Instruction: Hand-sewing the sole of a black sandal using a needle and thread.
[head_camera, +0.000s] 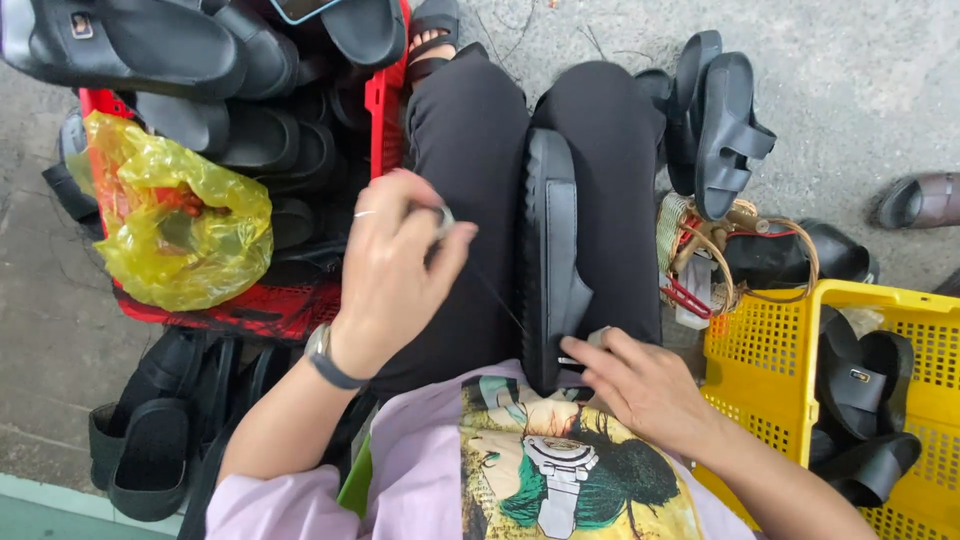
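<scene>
Head view: hands pinch fine thread and a smooth black rubber sandal.

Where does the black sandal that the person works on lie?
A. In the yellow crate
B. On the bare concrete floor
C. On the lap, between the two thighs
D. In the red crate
C: the black sandal stands on edge between the thighs in black trousers, the right hand at its near end, the left hand raised beside it, pinching something small.

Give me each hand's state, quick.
Left hand: pinched shut on a thread.
Right hand: fingers pressing the black sandal on the lap.
</scene>
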